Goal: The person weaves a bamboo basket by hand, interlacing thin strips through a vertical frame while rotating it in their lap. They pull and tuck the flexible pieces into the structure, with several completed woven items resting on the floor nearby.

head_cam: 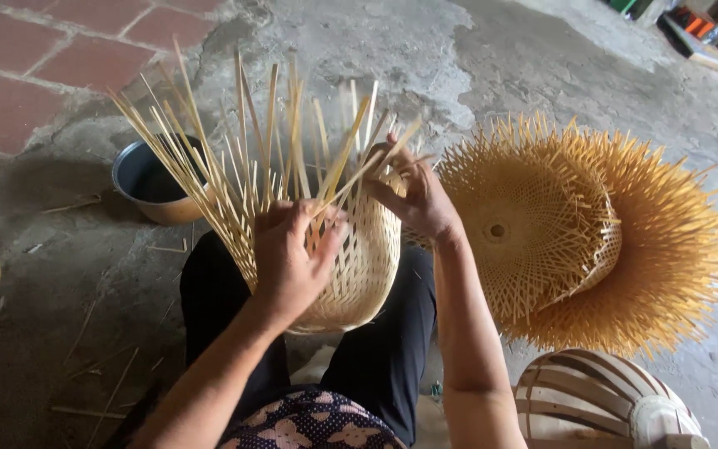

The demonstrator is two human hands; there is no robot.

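A half-woven bamboo basket [367,266] rests on my lap, its loose upright strips [234,150] fanning up and to the left. My left hand [292,258] presses on the basket's rim and pinches some strips. My right hand [413,195] grips the far rim, fingers closed on a strip end. My legs in black trousers [376,366] lie beneath the basket.
A stack of woven bamboo baskets with spiky strip ends [592,233] lies on the concrete floor to the right. A metal bowl [147,183] stands behind the strips at left. A striped rounded form [592,399] sits bottom right. Bamboo scraps [85,333] litter the floor at left.
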